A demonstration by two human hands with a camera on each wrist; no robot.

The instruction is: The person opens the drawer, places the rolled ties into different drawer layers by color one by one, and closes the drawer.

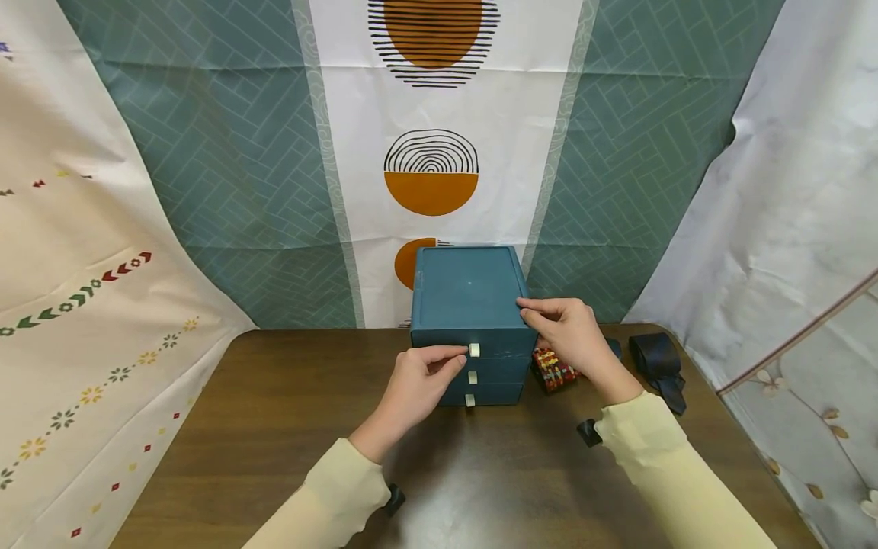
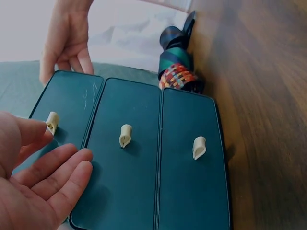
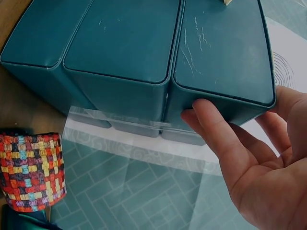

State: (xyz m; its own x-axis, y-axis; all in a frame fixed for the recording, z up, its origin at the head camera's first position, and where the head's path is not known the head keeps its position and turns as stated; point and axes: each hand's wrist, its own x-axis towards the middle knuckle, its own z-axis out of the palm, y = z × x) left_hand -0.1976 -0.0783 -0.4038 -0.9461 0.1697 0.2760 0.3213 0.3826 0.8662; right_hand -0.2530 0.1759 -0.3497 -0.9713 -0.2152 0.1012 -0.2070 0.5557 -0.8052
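Note:
A teal three-drawer box (image 1: pixel 469 290) stands against the hanging cloth, each drawer front bearing a small cream pull tab. At the top drawer, my left hand (image 1: pixel 420 379) holds its thumb and index fingertip to the pull tab (image 2: pixel 53 122), pinching it; the other fingers of that hand extend in front of the drawers. My right hand (image 1: pixel 572 335) grips the upper right edge of the box, with some digits on top and fingers (image 3: pixel 211 120) against the side. All three drawers look closed. Pale scratches mark the top drawer front.
Right of the box sits a rolled multicoloured woven tie (image 3: pixel 33 172), with a dark green rolled one (image 2: pixel 173 60) beside it. A navy rolled tie (image 1: pixel 657 366) lies farther right on the brown wooden table (image 1: pixel 288 442). Patterned cloths (image 1: pixel 254 152) hang behind and at both sides.

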